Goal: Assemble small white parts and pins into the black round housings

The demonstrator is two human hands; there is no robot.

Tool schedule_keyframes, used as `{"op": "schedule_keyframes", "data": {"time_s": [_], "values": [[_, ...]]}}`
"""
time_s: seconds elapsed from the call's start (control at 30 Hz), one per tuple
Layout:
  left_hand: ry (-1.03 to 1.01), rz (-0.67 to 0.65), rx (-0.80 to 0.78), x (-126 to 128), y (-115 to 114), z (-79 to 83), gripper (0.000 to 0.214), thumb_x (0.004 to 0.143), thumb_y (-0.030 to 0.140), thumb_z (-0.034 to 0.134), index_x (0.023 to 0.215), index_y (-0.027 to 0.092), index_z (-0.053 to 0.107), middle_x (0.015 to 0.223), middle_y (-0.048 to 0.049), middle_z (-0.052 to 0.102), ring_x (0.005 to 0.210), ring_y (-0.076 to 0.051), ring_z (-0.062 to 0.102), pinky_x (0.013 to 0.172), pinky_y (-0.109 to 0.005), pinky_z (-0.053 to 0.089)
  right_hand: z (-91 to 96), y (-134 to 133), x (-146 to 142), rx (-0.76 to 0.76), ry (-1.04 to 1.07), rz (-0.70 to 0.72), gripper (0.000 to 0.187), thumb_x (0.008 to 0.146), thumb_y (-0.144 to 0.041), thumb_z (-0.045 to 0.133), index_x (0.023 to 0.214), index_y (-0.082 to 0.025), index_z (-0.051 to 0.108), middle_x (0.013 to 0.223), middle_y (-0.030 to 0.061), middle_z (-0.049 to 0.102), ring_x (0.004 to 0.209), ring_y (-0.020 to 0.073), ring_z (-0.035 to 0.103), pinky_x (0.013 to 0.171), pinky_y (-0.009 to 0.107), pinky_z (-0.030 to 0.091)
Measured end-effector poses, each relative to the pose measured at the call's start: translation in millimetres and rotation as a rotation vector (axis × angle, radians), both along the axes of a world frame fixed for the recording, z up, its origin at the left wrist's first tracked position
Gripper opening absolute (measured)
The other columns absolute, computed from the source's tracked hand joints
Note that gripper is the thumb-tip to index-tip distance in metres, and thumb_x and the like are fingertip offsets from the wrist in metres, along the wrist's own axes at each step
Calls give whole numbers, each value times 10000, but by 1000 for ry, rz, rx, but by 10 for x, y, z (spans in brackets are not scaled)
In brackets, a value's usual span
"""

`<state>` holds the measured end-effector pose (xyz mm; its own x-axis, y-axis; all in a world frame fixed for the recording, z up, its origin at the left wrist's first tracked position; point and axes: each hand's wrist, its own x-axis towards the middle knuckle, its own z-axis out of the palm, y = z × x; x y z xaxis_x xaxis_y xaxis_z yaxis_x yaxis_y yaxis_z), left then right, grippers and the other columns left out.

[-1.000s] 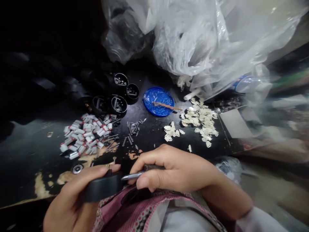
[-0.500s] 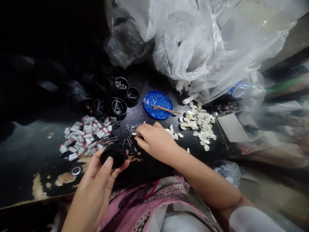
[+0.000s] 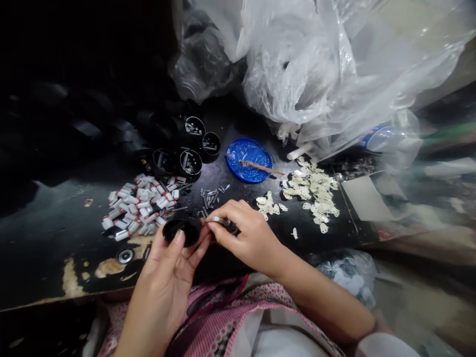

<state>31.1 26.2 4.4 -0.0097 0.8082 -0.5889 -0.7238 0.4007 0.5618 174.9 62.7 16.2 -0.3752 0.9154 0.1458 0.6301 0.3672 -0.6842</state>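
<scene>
My left hand (image 3: 167,277) holds a round black plastic cup (image 3: 182,231) by its rim, just above the near edge of the dark table (image 3: 44,238). My right hand (image 3: 243,235) pinches a thin metal tool (image 3: 225,222) with a small part at its tip, right beside the cup's opening. A scatter of small metal springs (image 3: 210,196) lies on the table just beyond both hands.
A pile of small white pieces with red ends (image 3: 139,206) lies left, and several black cups (image 3: 191,161) stand behind it. A blue lid (image 3: 249,153) holds a stick. Pale flat pieces (image 3: 312,188) lie right. Clear plastic bags (image 3: 316,64) fill the back.
My right hand drew back from the springs to the black cup, carrying the tool. My left hand lifted the cup slightly towards it. Earlier both hands were lower, near my lap.
</scene>
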Motion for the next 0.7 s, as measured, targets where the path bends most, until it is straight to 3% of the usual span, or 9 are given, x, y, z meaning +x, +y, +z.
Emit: {"op": "schedule_keyframes", "data": {"time_s": [0.17, 0.43, 0.7], "values": [[50, 5, 77, 13, -29, -26, 177, 829, 253, 630, 1001, 256, 671, 1034, -21, 719, 1003, -187, 661, 922, -348, 510, 34, 9, 28, -70, 34, -73, 96, 884, -231, 559, 882, -176, 638, 818, 14, 652, 782, 133, 584, 749, 279, 419], [83, 16, 87, 20, -53, -38, 145, 842, 243, 615, 975, 261, 669, 1033, -7, 711, 994, -171, 658, 888, -319, 530, 75, 9, 56, -50, 114, 29, 89, 869, -178, 571, 917, -170, 645, 883, 34, 674, 856, 145, 597, 790, 297, 444], [36, -1, 92, 18, -45, -28, 170, 850, 233, 606, 1006, 265, 667, 1072, -13, 709, 971, -168, 668, 870, -297, 539, 125, 26, 58, -233, 236, -75, 79, 827, -241, 654, 840, -164, 655, 798, -5, 611, 769, 105, 594, 727, 223, 459]]}}
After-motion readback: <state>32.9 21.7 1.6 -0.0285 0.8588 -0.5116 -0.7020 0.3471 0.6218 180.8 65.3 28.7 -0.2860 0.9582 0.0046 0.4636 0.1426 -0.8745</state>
